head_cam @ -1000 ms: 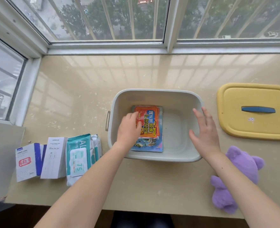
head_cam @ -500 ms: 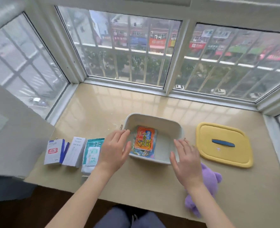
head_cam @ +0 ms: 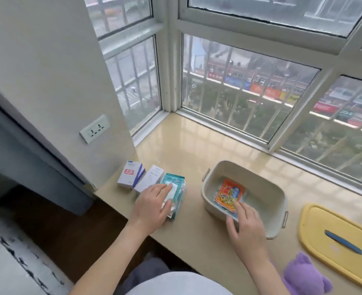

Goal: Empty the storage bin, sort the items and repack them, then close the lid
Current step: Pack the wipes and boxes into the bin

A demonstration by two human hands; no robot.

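The cream storage bin [head_cam: 267,184] stands open on the beige sill. Inside it lies an orange snack packet [head_cam: 229,193] on top of a blue flat item. My right hand [head_cam: 245,225] reaches over the bin's near wall, fingers spread, fingertips touching the orange packet. My left hand [head_cam: 152,206] rests flat on the teal wet-wipes pack [head_cam: 175,186] left of the bin, fingers apart, not visibly gripping it. The yellow lid [head_cam: 341,228] with a blue handle lies to the right of the bin.
Two white boxes [head_cam: 131,174] [head_cam: 151,177] stand left of the wipes, near the wall corner. A purple plush toy [head_cam: 303,273] lies at the sill's front edge, right. Windows border the sill at the back. A wall socket [head_cam: 95,128] sits on the left wall.
The view swung left. My left hand left the bin and came down on the wipes pack. My right hand moved from in front of the bin onto the orange packet.
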